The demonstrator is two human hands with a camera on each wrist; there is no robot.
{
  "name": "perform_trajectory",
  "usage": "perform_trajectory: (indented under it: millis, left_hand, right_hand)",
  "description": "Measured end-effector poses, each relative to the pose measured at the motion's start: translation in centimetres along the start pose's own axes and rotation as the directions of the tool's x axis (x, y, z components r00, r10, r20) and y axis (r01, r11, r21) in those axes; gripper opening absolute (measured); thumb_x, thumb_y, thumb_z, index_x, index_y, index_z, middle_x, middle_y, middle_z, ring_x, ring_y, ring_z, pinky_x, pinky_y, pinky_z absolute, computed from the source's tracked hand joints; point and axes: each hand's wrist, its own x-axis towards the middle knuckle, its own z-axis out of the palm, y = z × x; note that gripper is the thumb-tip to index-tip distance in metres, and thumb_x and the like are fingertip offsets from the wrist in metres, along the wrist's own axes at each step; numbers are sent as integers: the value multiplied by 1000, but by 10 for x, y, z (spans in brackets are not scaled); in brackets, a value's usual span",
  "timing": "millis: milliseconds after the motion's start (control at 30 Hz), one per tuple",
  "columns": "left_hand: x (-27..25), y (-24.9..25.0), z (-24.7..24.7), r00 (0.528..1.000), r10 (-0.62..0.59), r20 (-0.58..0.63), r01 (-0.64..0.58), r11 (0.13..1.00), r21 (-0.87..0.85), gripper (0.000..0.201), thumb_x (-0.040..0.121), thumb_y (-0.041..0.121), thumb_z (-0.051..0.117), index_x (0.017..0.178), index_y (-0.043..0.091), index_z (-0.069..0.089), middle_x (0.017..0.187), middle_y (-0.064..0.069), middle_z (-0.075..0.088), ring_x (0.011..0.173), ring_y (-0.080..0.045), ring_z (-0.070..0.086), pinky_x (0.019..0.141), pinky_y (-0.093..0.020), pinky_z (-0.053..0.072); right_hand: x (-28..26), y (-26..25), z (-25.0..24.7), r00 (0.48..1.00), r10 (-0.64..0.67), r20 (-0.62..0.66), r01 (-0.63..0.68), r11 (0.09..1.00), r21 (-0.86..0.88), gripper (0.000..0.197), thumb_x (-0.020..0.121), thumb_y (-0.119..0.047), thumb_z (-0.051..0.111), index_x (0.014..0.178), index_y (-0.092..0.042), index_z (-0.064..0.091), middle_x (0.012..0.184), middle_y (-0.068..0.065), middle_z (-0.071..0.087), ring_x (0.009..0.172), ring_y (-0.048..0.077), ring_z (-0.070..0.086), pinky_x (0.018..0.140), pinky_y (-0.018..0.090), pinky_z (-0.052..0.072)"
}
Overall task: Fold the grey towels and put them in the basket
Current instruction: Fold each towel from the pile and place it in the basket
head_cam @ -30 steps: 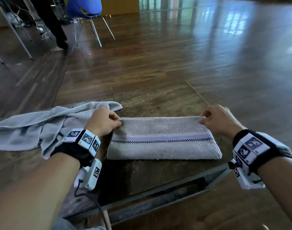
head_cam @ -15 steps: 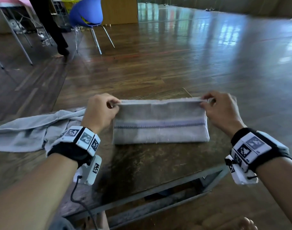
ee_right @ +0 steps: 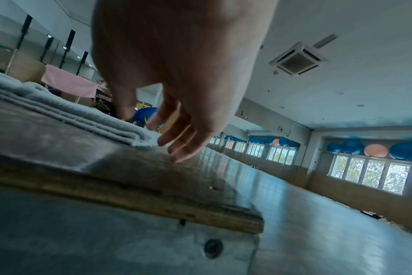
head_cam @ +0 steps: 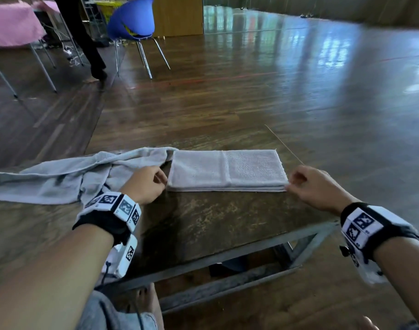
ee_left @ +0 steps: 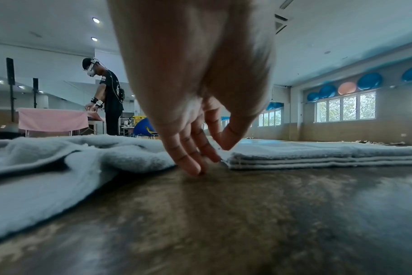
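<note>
Grey folded towel (head_cam: pixel 226 170) lies flat mid-table (head_cam: pixel 227 217), left hand (head_cam: pixel 145 184) and right hand (head_cam: pixel 315 186) loose-fingered at its near corners gripping nothing, so I judge 1 more fold or a lift comes next, basket unseen.

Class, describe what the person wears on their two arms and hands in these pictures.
Both forearms are bare, without sleeves or gloves. Each wrist carries a black band faced with white square tiles printed with black-and-white coded markers. A white camera unit hangs under the left wrist, with a thin dark cable trailing from it.
</note>
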Motion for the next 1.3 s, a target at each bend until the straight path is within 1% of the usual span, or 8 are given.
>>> perform_trajectory:
  millis: [200,467,667,800,900,1067,1200,1300]
  left_hand:
    - [10,7,11,991,-129,-21,130,987,95,37,88,39,70,71,6,66,71,-18,65,68,-31,63,54,-29,39]
    - [14,17,16,982,-183,-43,187,973,135,33,85,31,75,71,2,67,68,-9,68,68,-25,66,64,-38,53]
    - [16,22,3,963,-217,-157,232,969,84,46,81,31,67,51,10,40,44,-2,43,42,-20,43,46,-27,32]
    - [9,29,9,967,-211,-143,236,952,194,29,83,33,64,69,7,59,65,-5,63,62,-23,60,54,-34,48]
    - [7,36,17,978,13,-209,44,963,267,13,84,27,64,89,14,61,95,-6,61,94,-28,58,78,-43,53]
    - [5,53,31,971,176,161,-205,961,188,28,88,19,60,115,25,59,113,0,51,109,-21,52,97,-43,48]
    - [4,68,31,960,109,257,-188,933,307,29,91,14,53,115,27,61,110,3,47,106,-18,50,92,-32,44]
    - [2,77,26,934,83,347,-193,936,295,32,91,0,50,92,21,74,84,7,63,68,-4,59,64,-18,44]
  right_hand:
    - [9,-7,10,979,201,-16,-202,978,-56,42,99,-39,58,78,-4,66,74,5,65,71,17,56,60,31,37]
    - [14,-15,8,958,285,-28,-286,958,-10,38,94,-26,62,59,-10,57,69,2,62,66,16,57,60,32,43]
    - [12,-26,-6,952,301,-62,-300,954,15,44,85,-23,62,47,-16,43,56,1,49,57,27,51,59,34,46]
    - [7,-32,-4,947,319,18,-311,934,-178,27,84,-30,64,63,-16,56,77,2,63,78,29,66,72,39,55]
    - [3,-35,3,984,161,-77,-176,950,-257,20,89,-35,60,104,-22,61,116,0,58,114,24,52,85,43,49]
    - [-1,-49,21,967,-126,220,178,954,-240,51,98,-24,49,147,-36,44,157,-10,39,146,17,29,121,43,18]
    - [1,-66,20,958,-79,276,177,921,-348,48,89,-15,48,129,-38,60,133,-8,54,131,19,47,121,39,15]
    - [2,-80,8,932,-21,363,176,899,-400,29,89,-20,48,97,-34,73,106,-13,62,112,16,56,119,42,12]
